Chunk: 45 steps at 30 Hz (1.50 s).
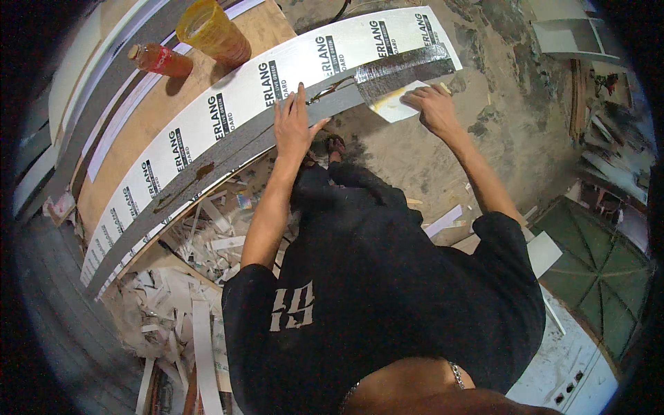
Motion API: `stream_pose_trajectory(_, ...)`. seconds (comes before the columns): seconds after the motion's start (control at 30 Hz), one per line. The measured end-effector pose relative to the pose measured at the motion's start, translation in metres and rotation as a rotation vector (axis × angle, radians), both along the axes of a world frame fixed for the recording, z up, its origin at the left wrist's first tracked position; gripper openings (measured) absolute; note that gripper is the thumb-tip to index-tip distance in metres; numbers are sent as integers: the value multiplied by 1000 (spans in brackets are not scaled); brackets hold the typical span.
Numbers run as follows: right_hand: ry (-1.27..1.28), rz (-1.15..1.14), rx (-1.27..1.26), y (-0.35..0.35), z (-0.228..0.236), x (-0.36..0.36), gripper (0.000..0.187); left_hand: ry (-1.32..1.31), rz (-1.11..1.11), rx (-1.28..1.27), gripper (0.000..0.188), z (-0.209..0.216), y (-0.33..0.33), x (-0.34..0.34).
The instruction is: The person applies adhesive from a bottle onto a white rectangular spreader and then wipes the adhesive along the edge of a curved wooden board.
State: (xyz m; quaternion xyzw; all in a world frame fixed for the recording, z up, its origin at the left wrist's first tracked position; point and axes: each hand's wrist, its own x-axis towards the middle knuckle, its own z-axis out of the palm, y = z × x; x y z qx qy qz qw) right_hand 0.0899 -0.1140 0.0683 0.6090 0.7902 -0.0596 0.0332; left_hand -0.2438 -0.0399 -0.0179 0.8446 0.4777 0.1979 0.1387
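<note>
A long white printed board (242, 97) lies on the worktable, with a grey strip (228, 149) along its near edge. At the strip's right end is a wet, glossy dark coating (398, 71), apparently glue. Thinner brown streaks (335, 88) of it lie further left. My left hand (292, 126) rests on the grey strip near its middle, fingers spread. In my right hand (432, 111) is a flat white spreader (395, 106), smeared yellow-brown, its far edge at the coated end. The fingers are closed round its right side.
On the plywood tabletop (149, 131) behind the board stand a yellowish plastic tub (211, 34) and a bottle of reddish-brown liquid (162, 61). White offcuts (173, 297) are heaped at the lower left. A green metal panel (588, 270) is at the right.
</note>
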Motion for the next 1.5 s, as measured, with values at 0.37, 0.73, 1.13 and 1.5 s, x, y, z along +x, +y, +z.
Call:
stream_pose_trajectory(0.37,174,-113,219,5,5,-45,53,36,-71,-10,107,17,10,-20)
stream_pose_trajectory(0.73,48,-144,291,42,-44,-67,58,-99,-22,-77,102,16,4,-35)
stream_pose_trajectory(1.13,170,-10,171,-4,-12,-80,56,-139,-2,-146,99,12,5,-37)
stream_pose_trajectory(1.5,45,-156,261,48,-33,-64,42,-129,-2,-160,103,16,7,-35)
